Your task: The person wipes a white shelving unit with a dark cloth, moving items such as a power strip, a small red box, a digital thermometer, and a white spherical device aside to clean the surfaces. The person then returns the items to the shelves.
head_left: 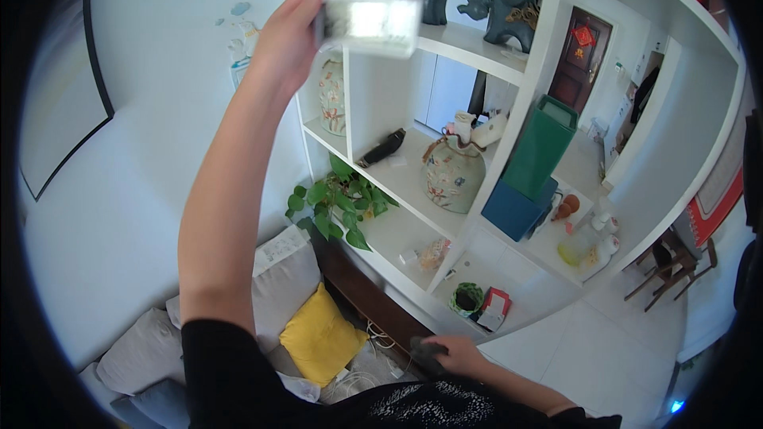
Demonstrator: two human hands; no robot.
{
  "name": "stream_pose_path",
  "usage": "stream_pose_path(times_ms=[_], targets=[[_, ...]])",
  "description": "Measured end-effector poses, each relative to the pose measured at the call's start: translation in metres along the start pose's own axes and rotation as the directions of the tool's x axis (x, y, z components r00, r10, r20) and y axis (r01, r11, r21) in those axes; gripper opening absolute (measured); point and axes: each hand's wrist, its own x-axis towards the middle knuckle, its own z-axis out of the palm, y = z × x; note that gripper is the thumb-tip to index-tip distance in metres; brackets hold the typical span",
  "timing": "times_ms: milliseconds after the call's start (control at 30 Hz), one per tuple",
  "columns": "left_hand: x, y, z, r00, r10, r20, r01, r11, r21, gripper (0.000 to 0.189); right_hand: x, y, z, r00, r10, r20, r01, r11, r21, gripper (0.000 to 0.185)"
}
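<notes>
My left hand (pixel 295 33) is raised high before the white shelving unit, its fingers closed on one end of a blurred clear rectangular box (pixel 375 24). What the box is exactly cannot be told. Low in front of my body, my right hand (pixel 459 354) grips a dark grey cloth-like bundle (pixel 427 354). Behind the box, dark elephant figurines (pixel 509 6) stand on the upper shelf. A floral ceramic vase (pixel 456 173) with things in its mouth and a black object (pixel 383 148) are on the middle shelf.
A leafy potted plant (pixel 343 199) hangs over the lower shelf. Green (pixel 541 146) and blue (pixel 517 208) boxes stand to the right, near bottles (pixel 596 244). A yellow cushion (pixel 323 333) and white cables (pixel 357 381) lie on the grey sofa. A brown wooden surface (pixel 363 289) runs beneath the shelves.
</notes>
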Motion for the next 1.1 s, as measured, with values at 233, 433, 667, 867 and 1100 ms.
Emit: stream_pose_path(times_ms=[233,433,667,867,1100], targets=[[0.098,-0.068,0.084,0.964,-0.186,0.193,0.194,0.981,-0.026,0.035,-0.077,0.015,0.005,0.955,0.291,-0.06,-0.274,0.941,0.2,0.047],[0.102,-0.085,0.097,0.931,-0.27,0.245,0.277,0.961,0.007,0.031,-0.085,0.023,-0.003,0.958,0.276,-0.077,-0.251,0.939,0.233,0.048],[0.098,-0.073,0.093,0.881,-0.37,0.295,0.299,0.918,0.26,0.032,-0.087,0.025,-0.007,0.971,0.228,-0.07,-0.202,0.943,0.265,0.047],[0.1,-0.07,0.097,0.88,-0.38,0.285,0.289,0.904,0.314,0.031,-0.089,0.032,-0.007,0.974,0.215,-0.075,-0.193,0.954,0.23,0.047],[0.125,-0.097,0.081,0.845,-0.408,0.344,0.322,0.904,0.281,0.034,-0.086,0.042,-0.003,0.978,0.179,-0.103,-0.154,0.965,0.211,0.047]])
